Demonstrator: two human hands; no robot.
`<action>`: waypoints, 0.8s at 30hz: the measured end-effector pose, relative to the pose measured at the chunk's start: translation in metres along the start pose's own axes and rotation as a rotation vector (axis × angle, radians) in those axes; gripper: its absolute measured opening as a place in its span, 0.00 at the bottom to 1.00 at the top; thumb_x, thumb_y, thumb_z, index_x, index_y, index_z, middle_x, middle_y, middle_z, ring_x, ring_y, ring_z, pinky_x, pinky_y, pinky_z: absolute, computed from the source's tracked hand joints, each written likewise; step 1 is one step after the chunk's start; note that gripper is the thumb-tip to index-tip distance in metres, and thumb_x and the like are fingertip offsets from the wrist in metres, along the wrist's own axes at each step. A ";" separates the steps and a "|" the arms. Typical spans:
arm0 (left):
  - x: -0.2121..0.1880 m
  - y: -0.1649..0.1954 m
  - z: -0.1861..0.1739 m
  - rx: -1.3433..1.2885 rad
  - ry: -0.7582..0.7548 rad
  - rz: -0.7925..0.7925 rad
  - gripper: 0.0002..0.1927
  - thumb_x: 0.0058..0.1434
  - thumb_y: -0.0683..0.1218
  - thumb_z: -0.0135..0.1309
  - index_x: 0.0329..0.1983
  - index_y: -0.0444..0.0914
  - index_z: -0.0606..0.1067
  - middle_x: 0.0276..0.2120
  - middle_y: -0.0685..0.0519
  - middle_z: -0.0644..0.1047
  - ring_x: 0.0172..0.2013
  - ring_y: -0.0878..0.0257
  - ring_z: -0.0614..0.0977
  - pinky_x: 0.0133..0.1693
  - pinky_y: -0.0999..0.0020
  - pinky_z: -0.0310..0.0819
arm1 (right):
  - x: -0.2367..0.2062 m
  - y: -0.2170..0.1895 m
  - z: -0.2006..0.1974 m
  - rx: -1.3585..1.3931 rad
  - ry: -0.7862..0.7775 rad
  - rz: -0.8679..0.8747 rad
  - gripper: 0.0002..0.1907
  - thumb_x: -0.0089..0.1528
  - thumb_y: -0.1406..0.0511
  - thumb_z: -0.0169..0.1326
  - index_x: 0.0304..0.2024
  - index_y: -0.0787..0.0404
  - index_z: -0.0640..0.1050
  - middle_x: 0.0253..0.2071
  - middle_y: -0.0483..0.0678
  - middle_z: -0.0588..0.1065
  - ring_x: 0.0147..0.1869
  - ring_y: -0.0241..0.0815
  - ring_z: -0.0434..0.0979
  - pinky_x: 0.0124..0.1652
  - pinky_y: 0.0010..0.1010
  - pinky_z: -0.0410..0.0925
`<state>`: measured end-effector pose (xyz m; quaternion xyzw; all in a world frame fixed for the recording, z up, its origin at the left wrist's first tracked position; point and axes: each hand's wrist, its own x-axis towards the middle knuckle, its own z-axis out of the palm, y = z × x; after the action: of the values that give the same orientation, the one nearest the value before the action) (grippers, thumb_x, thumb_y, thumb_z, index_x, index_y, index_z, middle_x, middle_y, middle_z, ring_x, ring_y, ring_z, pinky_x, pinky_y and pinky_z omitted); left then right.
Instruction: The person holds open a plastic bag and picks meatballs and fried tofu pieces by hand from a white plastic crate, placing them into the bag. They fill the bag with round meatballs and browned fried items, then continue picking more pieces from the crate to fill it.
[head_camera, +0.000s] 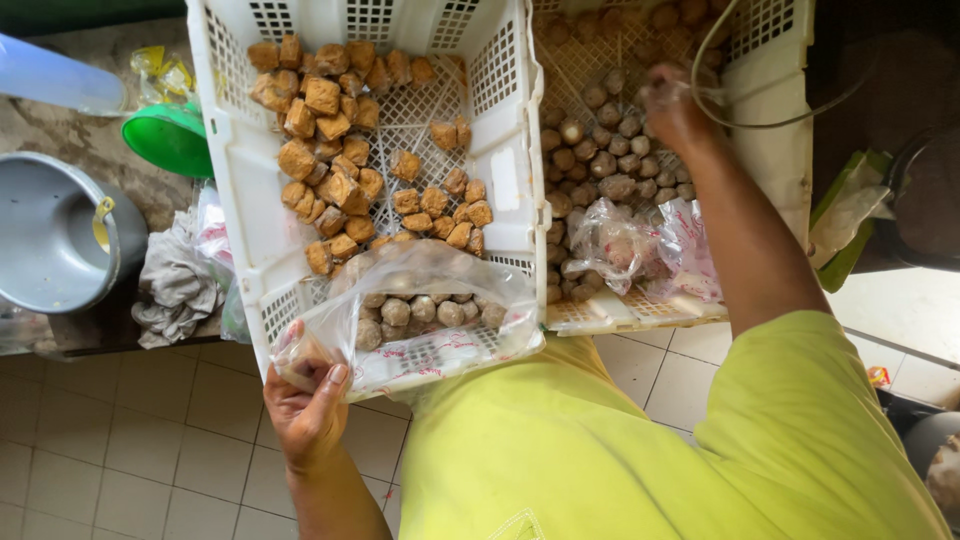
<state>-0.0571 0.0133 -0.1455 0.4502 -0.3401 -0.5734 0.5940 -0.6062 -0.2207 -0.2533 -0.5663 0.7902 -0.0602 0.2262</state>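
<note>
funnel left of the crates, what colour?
Green; the funnel shows in the head view, beside the left crate.

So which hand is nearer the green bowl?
Left. The left hand grips the clear bag below and right of the green bowl; the right hand is across both crates.

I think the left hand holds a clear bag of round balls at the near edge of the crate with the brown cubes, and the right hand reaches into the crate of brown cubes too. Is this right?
Not quite. In the head view the right hand reaches into the other crate, the one with grey-brown round balls. The left hand does hold the clear bag at the cube crate.
</note>
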 end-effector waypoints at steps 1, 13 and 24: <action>0.001 0.001 0.002 0.011 0.000 0.009 0.34 0.60 0.28 0.52 0.72 0.31 0.66 0.32 0.54 0.72 0.34 0.68 0.72 0.43 0.74 0.67 | 0.003 -0.009 0.003 -0.047 0.173 -0.204 0.12 0.72 0.63 0.55 0.56 0.60 0.77 0.49 0.62 0.77 0.44 0.50 0.77 0.39 0.42 0.72; -0.001 0.003 0.007 0.010 0.065 0.068 0.33 0.60 0.29 0.54 0.72 0.32 0.67 0.37 0.49 0.76 0.37 0.65 0.75 0.43 0.70 0.69 | 0.058 -0.086 0.036 -0.057 0.244 -0.728 0.21 0.58 0.72 0.52 0.54 0.60 0.78 0.47 0.58 0.77 0.46 0.53 0.77 0.41 0.42 0.73; -0.003 0.003 0.008 0.017 0.120 0.074 0.33 0.60 0.29 0.53 0.70 0.33 0.68 0.43 0.47 0.77 0.41 0.63 0.77 0.47 0.68 0.72 | -0.045 -0.083 0.008 -0.309 -0.470 -0.455 0.14 0.71 0.60 0.49 0.56 0.59 0.74 0.54 0.56 0.73 0.52 0.50 0.73 0.47 0.44 0.69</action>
<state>-0.0635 0.0152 -0.1397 0.4759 -0.3253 -0.5201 0.6303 -0.5194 -0.2069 -0.2184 -0.7535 0.5702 0.1430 0.2945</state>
